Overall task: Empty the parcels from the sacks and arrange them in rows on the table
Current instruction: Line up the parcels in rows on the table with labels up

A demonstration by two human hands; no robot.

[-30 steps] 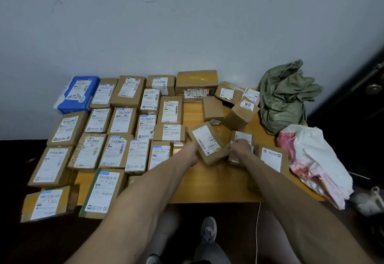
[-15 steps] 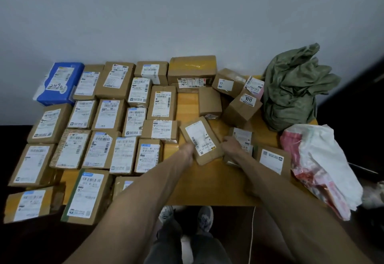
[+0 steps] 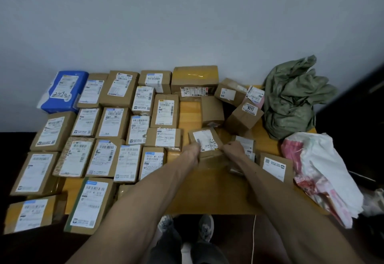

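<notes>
A small brown parcel (image 3: pixel 204 139) with a white label lies on the wooden table (image 3: pixel 209 193), near its middle. My left hand (image 3: pixel 192 149) grips its near left corner. My right hand (image 3: pixel 232 149) holds its near right edge. Several labelled brown parcels (image 3: pixel 108 122) lie in rows over the table's left half, with a blue packet (image 3: pixel 64 91) at the back left. Loose parcels, one marked 1011 (image 3: pixel 244 118), lie unsorted behind my hands. A crumpled green sack (image 3: pixel 291 97) sits at the back right. A white and pink sack (image 3: pixel 320 170) hangs over the right edge.
A white wall rises right behind the table. More parcels (image 3: pixel 274 166) lie right of my right hand. Some parcels at the front left (image 3: pixel 31 213) overhang the table's edge. My feet (image 3: pixel 187 226) stand on the dark floor below the front edge.
Both hands have turned the small parcel so it lies squarer to the rows and shifted it slightly toward me. The camera view has moved a little.
</notes>
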